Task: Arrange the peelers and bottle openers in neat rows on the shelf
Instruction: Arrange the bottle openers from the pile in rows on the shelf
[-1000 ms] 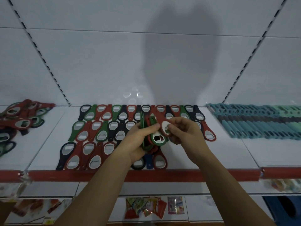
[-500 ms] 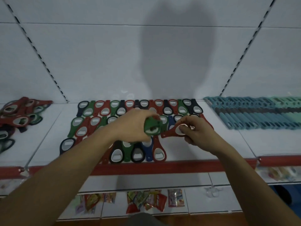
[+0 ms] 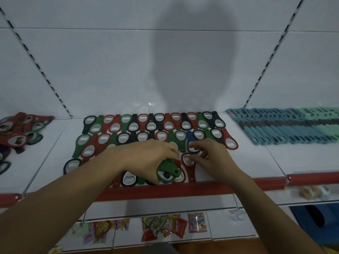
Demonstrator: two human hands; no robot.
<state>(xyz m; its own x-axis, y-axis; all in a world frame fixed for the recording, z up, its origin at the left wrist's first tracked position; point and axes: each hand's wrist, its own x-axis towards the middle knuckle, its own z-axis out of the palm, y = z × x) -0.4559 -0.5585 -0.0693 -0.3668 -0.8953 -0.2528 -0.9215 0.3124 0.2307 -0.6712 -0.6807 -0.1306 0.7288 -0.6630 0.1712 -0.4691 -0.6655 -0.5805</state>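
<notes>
Red, green, black and blue bottle openers (image 3: 152, 125) lie in overlapping rows on the white shelf (image 3: 253, 162). My left hand (image 3: 148, 158) grips a small stack of openers (image 3: 169, 174), a green one on top, just above the front row. A red opener (image 3: 189, 168) lies at the right end of the front row. My right hand (image 3: 211, 156) sits over its head, fingertips touching the ring. Teal peelers (image 3: 286, 129) lie in a tight row to the right.
A loose heap of red, green and black openers (image 3: 16, 132) sits on the left shelf section. A red price rail (image 3: 229, 188) runs along the shelf front. Small snack packets (image 3: 165, 228) lie on the lower shelf. White back panels rise behind.
My right hand carried the red opener down from the stack and laid it at the right end of the front row. My left hand lowered the stack toward the front edge.
</notes>
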